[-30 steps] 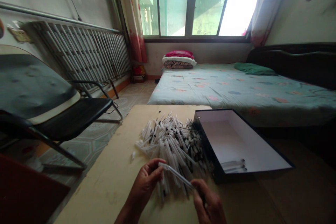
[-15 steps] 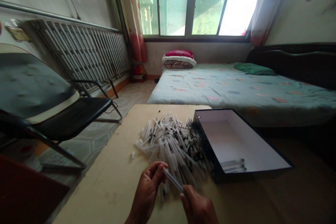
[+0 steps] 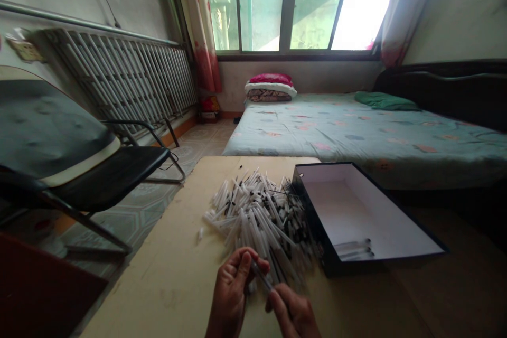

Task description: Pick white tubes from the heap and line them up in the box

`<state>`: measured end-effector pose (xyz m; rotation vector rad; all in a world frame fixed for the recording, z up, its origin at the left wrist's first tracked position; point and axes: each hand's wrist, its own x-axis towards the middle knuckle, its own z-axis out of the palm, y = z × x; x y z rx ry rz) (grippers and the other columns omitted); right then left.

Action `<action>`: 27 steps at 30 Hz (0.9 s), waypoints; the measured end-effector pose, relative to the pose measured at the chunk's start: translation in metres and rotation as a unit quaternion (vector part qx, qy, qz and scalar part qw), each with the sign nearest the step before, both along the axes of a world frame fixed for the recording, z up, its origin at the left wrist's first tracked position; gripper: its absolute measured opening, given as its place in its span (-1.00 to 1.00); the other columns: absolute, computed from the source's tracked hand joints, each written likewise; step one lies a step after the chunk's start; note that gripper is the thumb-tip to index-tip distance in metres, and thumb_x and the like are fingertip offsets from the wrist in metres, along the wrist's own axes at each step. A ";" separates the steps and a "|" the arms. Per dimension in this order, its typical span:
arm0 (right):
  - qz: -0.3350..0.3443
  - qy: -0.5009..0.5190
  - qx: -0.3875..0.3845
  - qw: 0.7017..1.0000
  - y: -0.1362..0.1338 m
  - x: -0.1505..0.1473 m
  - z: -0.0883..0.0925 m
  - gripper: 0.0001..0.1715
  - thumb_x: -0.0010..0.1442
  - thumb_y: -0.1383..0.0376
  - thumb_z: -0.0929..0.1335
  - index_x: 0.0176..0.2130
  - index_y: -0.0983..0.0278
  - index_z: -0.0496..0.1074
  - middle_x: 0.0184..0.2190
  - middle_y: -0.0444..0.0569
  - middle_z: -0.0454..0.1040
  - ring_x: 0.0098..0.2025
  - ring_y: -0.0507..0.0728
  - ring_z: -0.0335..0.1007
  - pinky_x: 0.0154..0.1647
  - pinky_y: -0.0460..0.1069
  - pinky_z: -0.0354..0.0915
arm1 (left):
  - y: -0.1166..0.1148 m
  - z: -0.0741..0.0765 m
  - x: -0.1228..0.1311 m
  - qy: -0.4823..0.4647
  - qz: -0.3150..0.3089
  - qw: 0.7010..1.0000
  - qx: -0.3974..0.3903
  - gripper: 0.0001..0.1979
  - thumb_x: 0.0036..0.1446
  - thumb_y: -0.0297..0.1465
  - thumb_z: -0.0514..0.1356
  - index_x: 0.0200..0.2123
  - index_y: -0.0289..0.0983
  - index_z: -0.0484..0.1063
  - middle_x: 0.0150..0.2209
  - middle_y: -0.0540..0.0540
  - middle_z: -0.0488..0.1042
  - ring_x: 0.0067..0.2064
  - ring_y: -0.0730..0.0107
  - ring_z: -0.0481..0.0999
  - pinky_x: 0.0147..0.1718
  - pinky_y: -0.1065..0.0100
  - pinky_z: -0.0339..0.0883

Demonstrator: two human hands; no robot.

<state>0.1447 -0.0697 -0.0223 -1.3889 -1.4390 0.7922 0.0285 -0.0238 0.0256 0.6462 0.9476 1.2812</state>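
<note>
Pen barrel (image 3: 262, 277) spans both hands (image 3: 233, 281), apart from box rim (image 3: 318, 218)

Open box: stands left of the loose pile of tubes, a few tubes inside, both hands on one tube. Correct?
Wrong side: the head view shows the open box right of the pile. The rest holds: a few tubes inside, left hand and right hand on one tube.

Whitish and black pen parts (image 3: 259, 227), white-lined dark box (image 3: 390, 216), cream tabletop (image 3: 166, 264), pale-blue floral bedsheet (image 3: 332, 127)
</note>
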 end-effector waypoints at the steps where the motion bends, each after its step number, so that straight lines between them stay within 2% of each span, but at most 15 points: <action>1: 0.009 0.064 -0.041 0.997 0.000 -0.002 0.002 -0.41 0.20 -0.08 0.17 -0.60 0.28 0.32 -0.75 -0.23 0.08 -0.69 -0.06 0.03 -0.64 -0.14 -0.03 | 0.000 0.000 0.000 0.003 -0.007 1.000 0.001 -0.79 0.04 -0.26 0.23 -0.37 -0.31 0.44 -0.47 -0.12 0.57 -0.38 0.32 0.54 -0.30 0.34 0.38; 3: 0.041 0.205 -0.131 0.969 0.000 -0.005 0.008 -0.36 0.09 -0.20 0.21 -0.61 0.28 0.29 -0.80 -0.31 -0.06 -0.74 -0.09 -0.15 -0.70 -0.16 -0.15 | 0.001 0.001 -0.001 0.010 -0.017 1.000 0.006 -0.79 0.05 -0.26 0.22 -0.38 -0.31 0.43 -0.47 -0.13 0.57 -0.39 0.33 0.54 -0.30 0.33 0.38; 5: 0.073 0.318 -0.202 0.924 0.002 -0.008 0.012 -0.33 -0.02 -0.27 0.25 -0.60 0.28 0.28 -0.84 -0.37 -0.14 -0.77 -0.12 -0.27 -0.73 -0.17 -0.25 | 0.000 0.000 -0.001 0.016 -0.024 0.999 0.014 -0.80 0.04 -0.26 0.23 -0.38 -0.31 0.44 -0.47 -0.14 0.57 -0.39 0.32 0.54 -0.30 0.32 0.38; 7: 0.087 0.359 -0.234 0.899 0.003 -0.007 0.017 -0.32 -0.07 -0.28 0.28 -0.61 0.28 0.28 -0.86 -0.38 -0.14 -0.78 -0.12 -0.29 -0.74 -0.17 -0.29 | 0.001 -0.001 -0.002 0.025 -0.032 0.999 0.014 -0.80 0.04 -0.26 0.23 -0.37 -0.31 0.44 -0.46 -0.14 0.57 -0.38 0.30 0.54 -0.28 0.30 0.39; 8: 0.086 0.351 -0.234 0.902 0.004 -0.006 0.020 -0.33 -0.07 -0.27 0.29 -0.61 0.29 0.29 -0.86 -0.37 -0.13 -0.77 -0.12 -0.29 -0.74 -0.17 -0.29 | 0.001 -0.001 -0.002 0.031 -0.038 0.999 0.009 -0.79 0.04 -0.26 0.23 -0.37 -0.31 0.45 -0.45 -0.14 0.57 -0.36 0.28 0.55 -0.26 0.29 0.39; 11: 0.048 0.247 -0.179 0.951 0.005 0.004 0.034 -0.35 0.00 -0.22 0.28 -0.60 0.30 0.34 -0.79 -0.32 -0.09 -0.72 -0.10 -0.21 -0.71 -0.16 -0.21 | 0.005 -0.001 -0.006 0.048 -0.041 0.998 0.010 -0.70 0.05 -0.21 0.21 -0.23 -0.31 0.46 -0.31 -0.19 0.58 -0.23 0.20 0.55 -0.17 0.22 0.38; 14: -0.018 0.124 -0.109 0.986 0.005 0.032 0.058 -0.43 0.12 -0.14 0.21 -0.43 0.29 0.43 -0.72 -0.27 -0.01 -0.68 -0.05 -0.07 -0.69 -0.15 -0.09 | 0.010 -0.002 -0.017 0.086 0.013 0.995 0.039 -0.54 0.05 -0.14 0.18 -0.05 -0.29 0.38 -0.18 -0.22 0.56 -0.16 0.17 0.53 -0.15 0.21 0.38; 18: -0.118 -0.029 -0.026 0.992 0.020 0.102 0.095 -0.58 0.23 0.02 0.14 -0.11 0.24 0.30 -0.59 -0.19 0.27 -0.59 0.03 0.17 -0.56 -0.12 0.14 | 0.014 -0.012 -0.041 0.189 0.136 0.972 0.041 -0.56 0.03 -0.11 0.18 -0.11 -0.28 0.38 -0.39 -0.10 0.57 -0.39 0.31 0.54 -0.33 0.30 0.42; 20: -0.150 -0.147 -0.015 0.978 0.038 0.146 0.106 -0.68 0.23 0.11 0.15 -0.12 0.23 0.26 -0.52 -0.13 0.36 -0.48 0.07 0.30 -0.43 -0.09 0.21 | 0.015 -0.022 -0.051 0.218 0.163 0.962 0.035 -0.56 -0.01 -0.10 0.20 -0.14 -0.28 0.39 -0.42 -0.07 0.56 -0.45 0.33 0.52 -0.39 0.32 0.42; 22: -0.149 -0.276 -0.033 0.949 0.061 0.187 0.107 -0.78 0.18 0.21 0.20 -0.18 0.23 0.29 -0.36 -0.03 0.43 -0.35 0.12 0.37 -0.34 -0.05 0.21 | 0.015 -0.034 -0.058 0.237 0.175 0.955 0.029 -0.54 -0.05 -0.08 0.22 -0.16 -0.29 0.39 -0.44 -0.06 0.55 -0.47 0.33 0.52 -0.42 0.33 0.42; 24: -0.085 -0.403 -0.072 0.908 0.084 0.218 0.099 -0.84 0.13 0.32 0.22 -0.28 0.23 0.35 -0.28 0.02 0.45 -0.24 0.18 0.37 -0.25 -0.01 0.18 | 0.014 -0.044 -0.061 0.252 0.188 0.949 0.024 -0.52 -0.08 -0.07 0.23 -0.17 -0.29 0.39 -0.46 -0.05 0.54 -0.49 0.33 0.51 -0.45 0.33 0.41; 25: -0.054 -0.449 -0.109 0.885 0.093 0.229 0.093 -0.84 0.11 0.37 0.22 -0.31 0.24 0.37 -0.28 0.03 0.45 -0.25 0.18 0.37 -0.27 0.00 0.17 | 0.014 -0.048 -0.062 0.256 0.192 0.947 0.023 -0.51 -0.09 -0.06 0.23 -0.17 -0.28 0.39 -0.47 -0.04 0.54 -0.50 0.33 0.51 -0.46 0.33 0.41; 27: 0.013 -0.484 -0.149 0.862 0.109 0.241 0.078 -0.79 0.04 0.47 0.23 -0.36 0.26 0.40 -0.32 0.02 0.47 -0.27 0.15 0.36 -0.30 -0.03 0.14 | 0.014 -0.052 -0.061 0.263 0.194 0.945 0.024 -0.51 -0.09 -0.06 0.22 -0.17 -0.28 0.39 -0.48 -0.03 0.53 -0.50 0.33 0.51 -0.46 0.33 0.41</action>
